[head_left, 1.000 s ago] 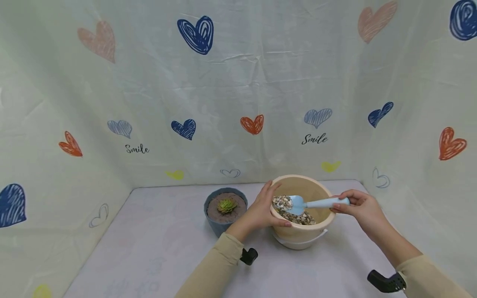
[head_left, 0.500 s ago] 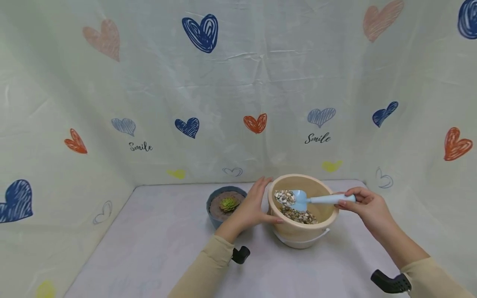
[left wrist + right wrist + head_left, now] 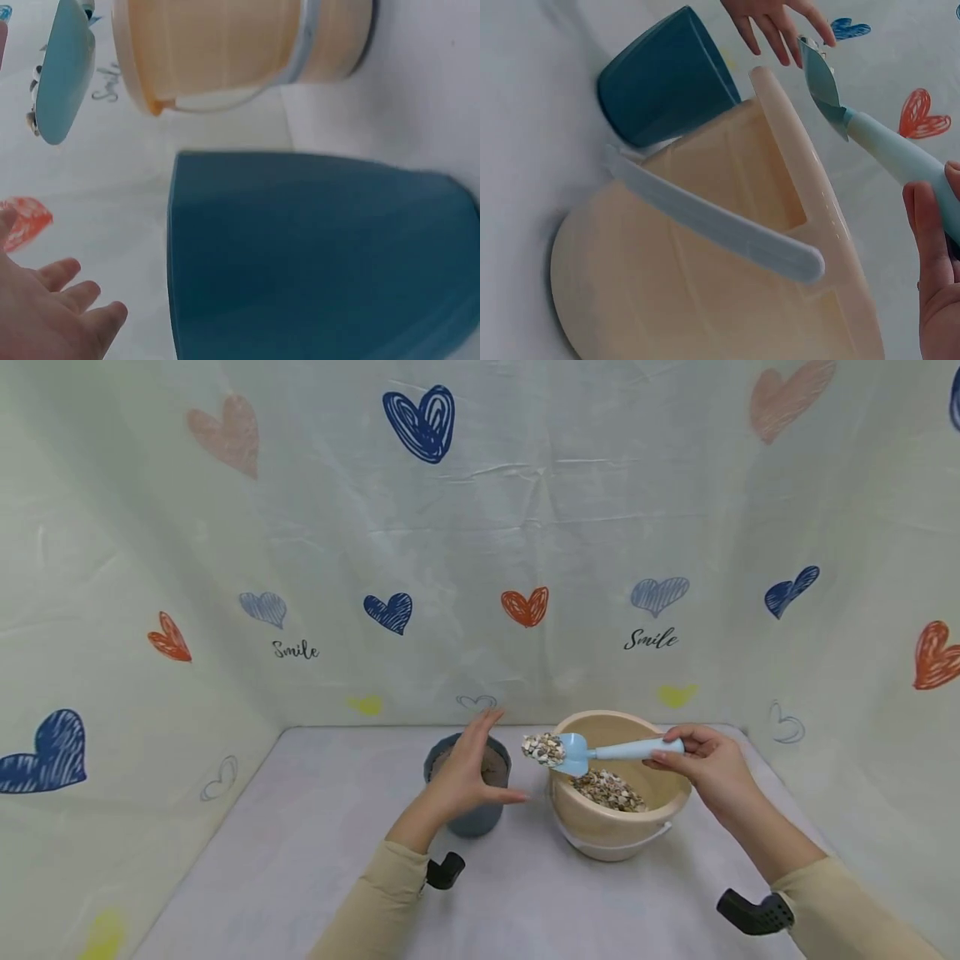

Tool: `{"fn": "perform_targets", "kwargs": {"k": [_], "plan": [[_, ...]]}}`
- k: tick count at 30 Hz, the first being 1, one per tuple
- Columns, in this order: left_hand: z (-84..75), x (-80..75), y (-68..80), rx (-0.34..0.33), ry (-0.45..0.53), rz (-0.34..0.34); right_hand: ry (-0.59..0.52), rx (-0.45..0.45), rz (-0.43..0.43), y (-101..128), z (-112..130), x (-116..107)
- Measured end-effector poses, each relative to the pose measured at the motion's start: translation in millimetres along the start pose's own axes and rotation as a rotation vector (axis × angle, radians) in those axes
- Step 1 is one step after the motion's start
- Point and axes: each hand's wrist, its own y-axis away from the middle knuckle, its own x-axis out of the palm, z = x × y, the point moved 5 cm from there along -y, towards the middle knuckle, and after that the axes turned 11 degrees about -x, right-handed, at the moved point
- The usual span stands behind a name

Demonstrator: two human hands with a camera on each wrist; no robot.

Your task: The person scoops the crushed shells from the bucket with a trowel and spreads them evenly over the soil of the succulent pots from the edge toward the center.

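Moving gravel (image 3: 543, 749) seems the step in hand: the right hand's (image 3: 708, 764) fingers pinch the loaded scoop (image 3: 576, 757) above the bucket's (image 3: 611, 828) left rim, the left hand's (image 3: 459, 775) fingers spread near the blue pot's (image 3: 477, 821) mouth, and a level pass leftward before tipping is probably called for.

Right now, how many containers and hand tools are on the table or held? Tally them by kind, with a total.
Containers: 2 (beige bucket, dark blue pot)
Hand tools: 1 (light blue scoop, held in the right hand)
Total: 3
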Motion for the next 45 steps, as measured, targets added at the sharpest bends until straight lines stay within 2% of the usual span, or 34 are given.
{"fn": "perform_targets", "kwargs": {"k": [9,15,20,24,28,32,35,41,45], "plan": [[31.4,-23.5,8.2,-0.034,-0.003,-0.01,-0.042,0.026,0.026,-10,-10,25],[65.5,-36.6,9.0,-0.031,-0.01,0.034,-0.013,0.07,0.04,-19,-20,43],[95.1,-37.6,3.8,-0.03,-0.027,0.081,0.03,0.102,0.055,-22,-29,53],[110.6,-31.9,0.4,-0.073,-0.011,0.141,0.014,0.116,0.063,-25,-37,61],[119.6,-25.1,-0.6,-0.129,0.045,0.196,0.012,0.143,0.068,-27,-43,69],[124.0,-22.4,0.8,-0.156,0.085,0.201,0.073,0.172,0.098,-30,-47,78],[127.9,-21.3,1.6,-0.166,0.11,0.193,0.118,0.183,0.135,-33,-48,84],[131.1,-16.6,1.8,-0.148,0.211,0.198,0.082,0.164,0.159,-38,-49,95],[131.2,-12.1,2.9,-0.147,0.257,0.199,0.078,0.181,0.161,-40,-49,100]]}}
